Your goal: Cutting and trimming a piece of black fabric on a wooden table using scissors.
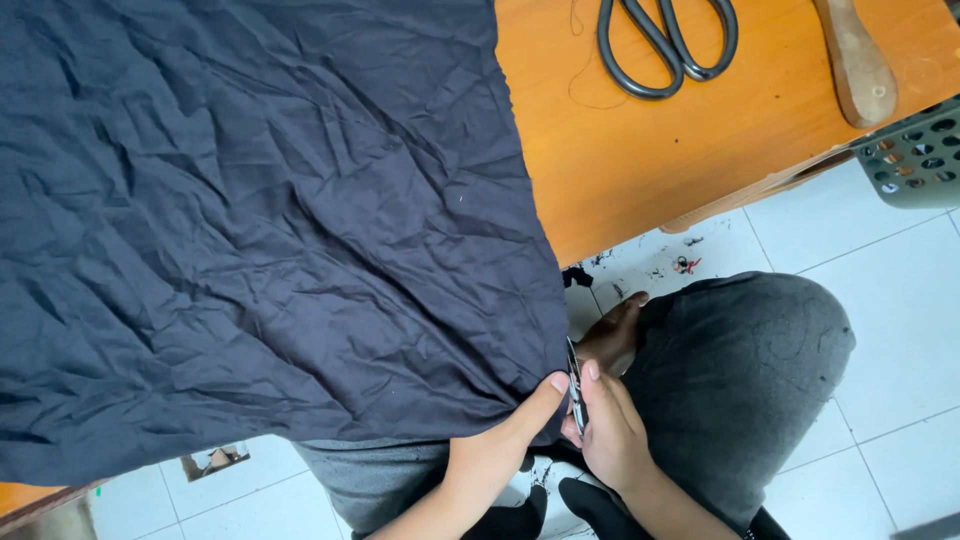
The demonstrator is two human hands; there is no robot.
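A large dark navy cloth [260, 220], heavily creased and matte, is spread over an orange wooden table [640, 160] and fills the frame from 8 to 12 o'clock; its lower corner is draped off the table edge toward 6 o'clock. That corner is pinched by the left hand [500, 445], thumb and fingers closed on the fabric edge. A small metal thread snipper [575, 385] is gripped in the right hand [610, 430], fingers curled shut round it, blade held upright against the cloth edge, touching it. The two hands are just beside each other. Grey trousers [740, 370] are seen at 4 o'clock over a white tiled floor [890, 300]. Black-handled scissors [668, 45] and a wooden tool [857, 60] lie at 1 o'clock, well apart from the hands. A green perforated basket [918, 155] is seen at 2 o'clock.
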